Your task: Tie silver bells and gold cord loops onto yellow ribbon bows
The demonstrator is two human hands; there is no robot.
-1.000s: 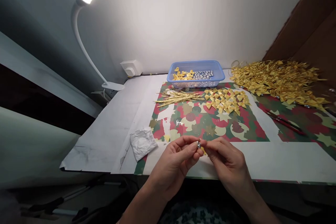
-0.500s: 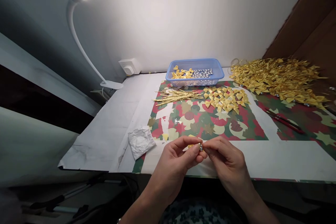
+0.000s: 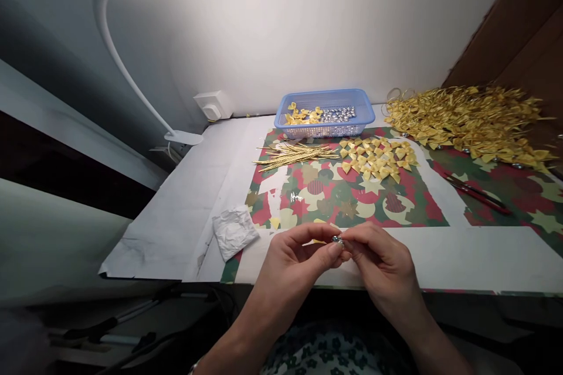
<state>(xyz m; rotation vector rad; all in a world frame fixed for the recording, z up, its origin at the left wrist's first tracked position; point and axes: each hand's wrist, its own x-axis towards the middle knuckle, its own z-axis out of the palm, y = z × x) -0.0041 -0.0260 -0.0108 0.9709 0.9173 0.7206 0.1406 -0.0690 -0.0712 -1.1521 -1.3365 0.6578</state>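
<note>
Near the table's front edge, my left hand (image 3: 303, 258) is closed in a pinch, thumb against fingers, on a small shiny silver bell (image 3: 338, 239). My right hand (image 3: 385, 258) meets it from the right, its thumb and forefinger pinched at the same bell. Whether a thin tie is also in those fingertips is hidden. A bit of yellow ribbon (image 3: 318, 241) shows behind my left fingers. Beyond the hands lie rows of yellow ribbon bows (image 3: 377, 158) and a bundle of gold twist ties (image 3: 299, 156).
A blue basket (image 3: 325, 131) at the wall holds bows and silver bells. To the right are a heap of bow ties (image 3: 470, 120) and red-handled scissors or tweezers (image 3: 479, 194). A crumpled white tissue (image 3: 235, 231) lies left. A white lamp (image 3: 127, 73) stands far left.
The view has shifted slightly. Both hands stay together, and the bell has turned a little between the fingertips, with the right fingers closer over it.
</note>
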